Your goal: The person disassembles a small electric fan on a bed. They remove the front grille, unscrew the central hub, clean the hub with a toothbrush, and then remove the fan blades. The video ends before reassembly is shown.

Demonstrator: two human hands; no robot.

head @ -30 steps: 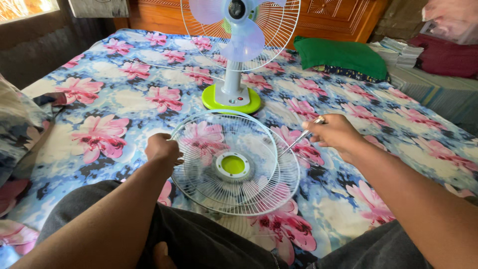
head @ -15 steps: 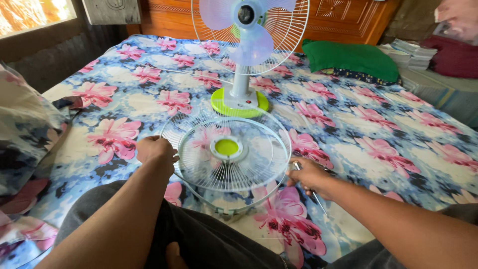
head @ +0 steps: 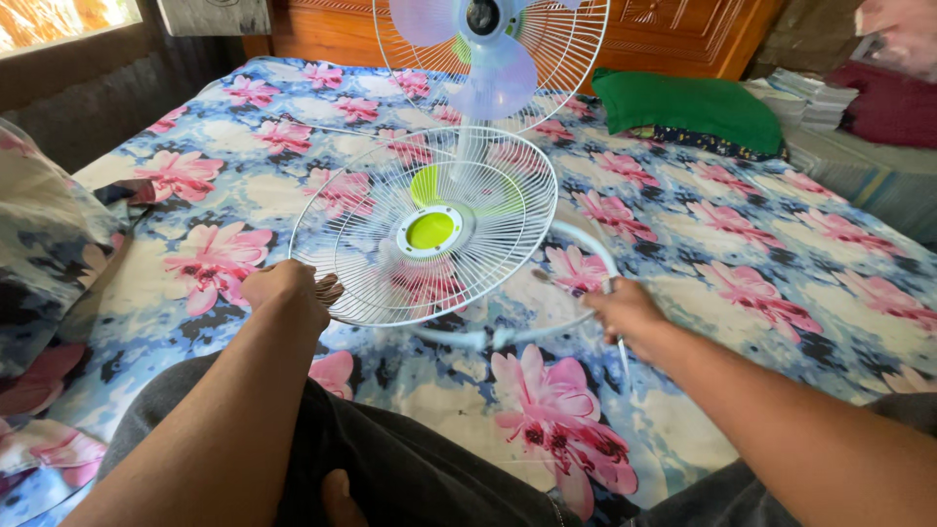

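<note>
My left hand [head: 283,285] grips the front fan grille [head: 425,229], lifted off its plastic rim ring [head: 576,244], which my right hand [head: 625,310] clasps with a screwdriver [head: 622,356]. Grille separated; the table fan [head: 488,59] behind stands uncovered.

1. A bed [head: 742,254] fills most of the view; its sheet is blue and white with big pink flowers
2. A table fan [head: 488,59] with a green base stands on the bed near the far end
3. A green pillow [head: 688,107] lies by the wooden headboard [head: 664,34]
4. A flowered pillow [head: 39,244] lies at the left edge
</note>
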